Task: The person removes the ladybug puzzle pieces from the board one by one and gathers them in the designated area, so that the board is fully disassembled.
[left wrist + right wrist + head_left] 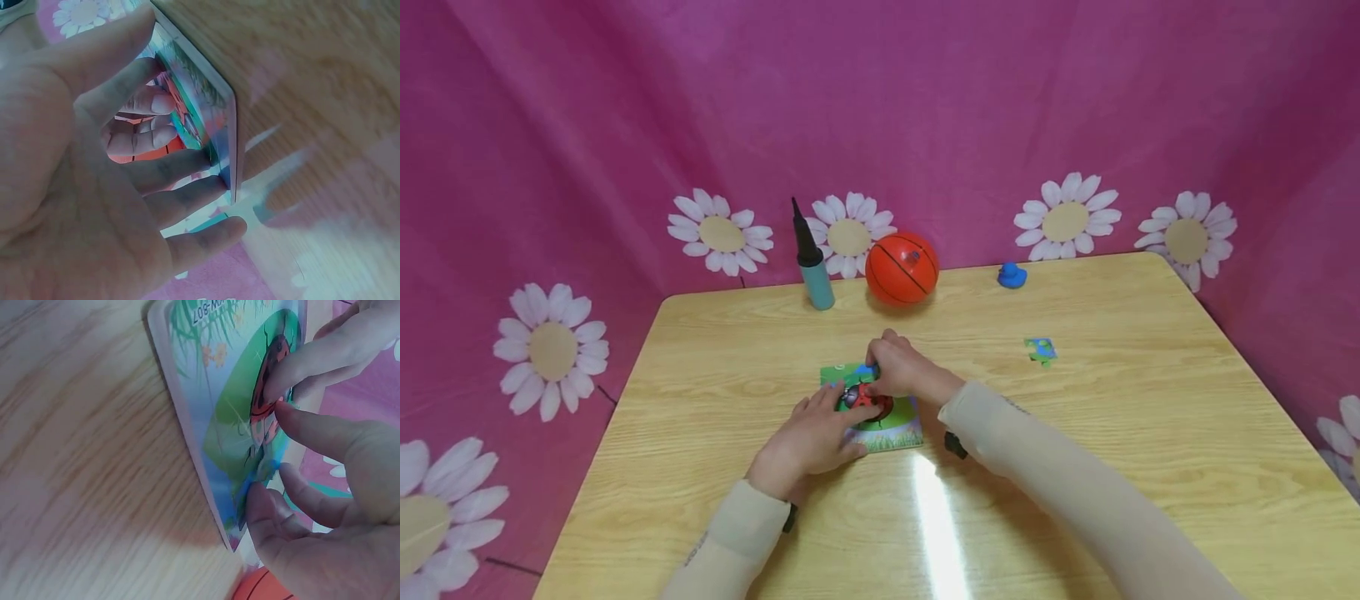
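Observation:
A small puzzle board [891, 440] with a ladybug picture [265, 394] lies on the wooden table under both hands. My left hand [808, 437] rests over its left side, fingers extended, with fingertips on the ladybug and near the edge. From the far right comes my right hand [902, 367], bent at the fingers, pinching a blue-green puzzle piece [267, 469] at the board's upper part. In the left wrist view the left hand [94, 162] spreads along the board's edge [232, 125], its fingers fairly straight.
Loose puzzle pieces [1042, 348] lie on the table [700, 417] to the right. Along the back stand a teal hand pump [817, 285] with a black nozzle, an orange inflatable basketball [901, 271] and a blue rubber duck [1012, 276]. A pink flowered curtain [925, 108] surrounds the table.

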{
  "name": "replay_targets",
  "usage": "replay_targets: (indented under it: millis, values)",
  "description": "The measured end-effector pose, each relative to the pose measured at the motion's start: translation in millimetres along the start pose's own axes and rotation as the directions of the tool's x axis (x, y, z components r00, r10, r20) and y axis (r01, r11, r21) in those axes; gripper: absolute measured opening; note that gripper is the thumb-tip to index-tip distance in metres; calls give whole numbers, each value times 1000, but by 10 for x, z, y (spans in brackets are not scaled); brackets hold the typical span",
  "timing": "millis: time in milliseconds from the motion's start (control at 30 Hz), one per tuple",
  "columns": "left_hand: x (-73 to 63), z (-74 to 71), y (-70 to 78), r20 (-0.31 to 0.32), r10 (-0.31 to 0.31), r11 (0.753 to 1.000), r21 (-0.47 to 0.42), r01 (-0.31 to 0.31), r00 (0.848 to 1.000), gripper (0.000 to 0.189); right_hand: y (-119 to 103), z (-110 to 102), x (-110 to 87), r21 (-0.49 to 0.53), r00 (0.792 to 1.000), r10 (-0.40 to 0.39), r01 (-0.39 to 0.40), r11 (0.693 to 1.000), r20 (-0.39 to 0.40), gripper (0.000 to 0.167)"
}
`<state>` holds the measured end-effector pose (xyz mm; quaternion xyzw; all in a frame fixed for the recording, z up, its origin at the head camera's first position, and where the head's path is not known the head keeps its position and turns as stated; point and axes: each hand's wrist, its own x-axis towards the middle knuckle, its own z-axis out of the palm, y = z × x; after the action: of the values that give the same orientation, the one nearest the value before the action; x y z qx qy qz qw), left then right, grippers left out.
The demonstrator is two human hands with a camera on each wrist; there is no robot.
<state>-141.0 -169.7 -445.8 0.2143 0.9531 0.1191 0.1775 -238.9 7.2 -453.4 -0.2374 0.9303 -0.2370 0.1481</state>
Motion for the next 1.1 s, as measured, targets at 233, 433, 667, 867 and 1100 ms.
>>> replay_targets:
  millis: [233,433,667,867,1100]
  values:
    - [5,-1,18,6,-21,1000,-7,21,1000,56,42,5,6,15,999,-36,36,999,-26,38]
    - [-11,1,25,2,-29,1000,0,29,1000,56,106,58,-10,83,992,-80,88,993,-97,30]
    - [-1,-6,23,-14,-30,999,26,31,999,56,181,20,-83,195,974,-150,183,964,-171,22]
    - [5,8,23,2,-61,998,19,60,998,58,365,-203,-185,252,981,-141,171,953,-132,13]
    - [30,4,24,16,-87,996,7,87,996,59,816,-557,-420,199,983,-142,162,966,-114,7]
